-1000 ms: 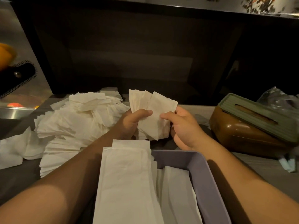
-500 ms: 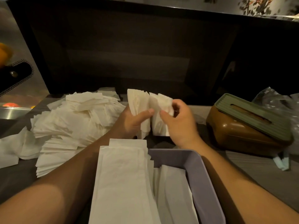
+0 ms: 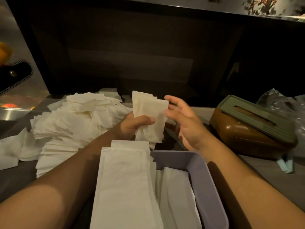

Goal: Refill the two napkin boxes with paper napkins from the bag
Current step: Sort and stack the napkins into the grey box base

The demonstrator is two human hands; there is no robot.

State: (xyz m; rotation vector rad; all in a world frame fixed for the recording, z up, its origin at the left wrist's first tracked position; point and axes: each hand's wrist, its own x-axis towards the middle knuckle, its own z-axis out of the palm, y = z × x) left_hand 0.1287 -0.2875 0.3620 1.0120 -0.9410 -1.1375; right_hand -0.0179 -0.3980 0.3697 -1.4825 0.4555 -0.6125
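Here the left hand (image 3: 132, 125) clamps a small stack of napkins (image 3: 149, 118), thumb curled across the front and fingers behind, holding it upright above the far end of the purple box (image 3: 203, 176). The right hand (image 3: 184, 123) is open just to the right of that grip, fingers spread and relaxed, fingertips at the stack's right edge but holding nothing. Below the grip, toward the person, the purple box already carries long folded napkins (image 3: 125, 184), one pile rising over its near-left rim and more lying lower inside. To the left of the grip sprawls the loose heap of napkins (image 3: 74, 123); well to the right sits the brown box with the green slotted lid (image 3: 252, 128), closed, with the crumpled plastic bag (image 3: 280, 104) beyond it.

The step looks like squaring up a handful before it goes in. To do it well, the free hand should likely tap the fanned edges flush while the thumb keeps steady pressure, then support the stack's underside so the sheets don't slip or splay, and lower it flat into the space at the box's right side rather than on the overfull pile
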